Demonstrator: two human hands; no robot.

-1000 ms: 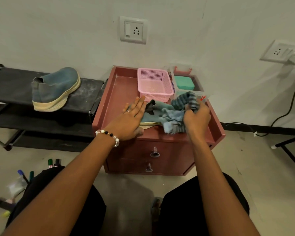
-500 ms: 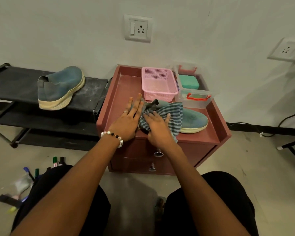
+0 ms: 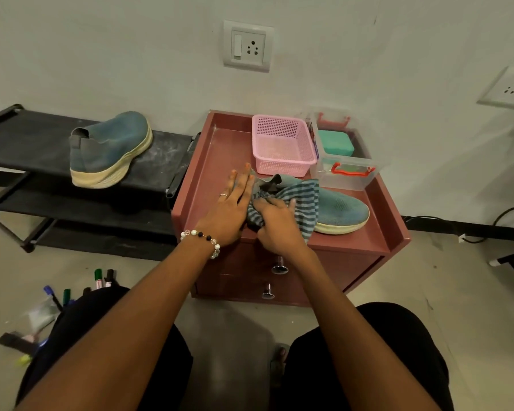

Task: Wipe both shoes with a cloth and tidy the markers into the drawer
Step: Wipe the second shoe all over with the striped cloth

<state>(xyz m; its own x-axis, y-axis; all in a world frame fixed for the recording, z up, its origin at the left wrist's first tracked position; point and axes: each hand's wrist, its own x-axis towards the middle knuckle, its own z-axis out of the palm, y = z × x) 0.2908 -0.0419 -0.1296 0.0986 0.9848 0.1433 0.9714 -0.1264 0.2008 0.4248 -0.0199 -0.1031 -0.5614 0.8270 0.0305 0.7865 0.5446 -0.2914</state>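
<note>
**Shoe wipe on the little red cabinet, markers on the floor**

Everything here sits relative to the small reddish-brown two-drawer cabinet [image 3: 211, 161] against the white wall. Biggest thing next to it is the low black two-shelf rack [image 3: 27, 137], right up against the cabinet's left side, with one blue slip-on shoe with a cream sole [image 3: 110, 149] standing on the top shelf, toe pointing toward the cabinet.

On the cabinet's tray top, the second blue knit shoe with a cream sole [image 3: 343, 209] lies near the front edge, toe toward the cabinet's right side. A blue and grey striped cloth [image 3: 303, 200] is draped over its heel half. At the back of the top there's a pink plastic mesh basket [image 3: 282, 143], and just beside that, in the back right corner, a clear plastic box with red handles [image 3: 350, 176] holding a teal case [image 3: 336, 142].

The left hand [image 3: 232, 209] lies flat, fingers straight and together, pressing against the shoe's heel end; it wears a ring, and a bead bracelet [image 3: 204, 237] is on the wrist. The right hand [image 3: 276, 223] presses down on the cloth with fingers spread and slightly bent over the fabric.

Both drawers are closed, each with a round metal knob [image 3: 279, 268]. The loose markers [image 3: 101, 278] are on the floor well to the cabinet's front left, partly hidden behind the person's knee.
</note>
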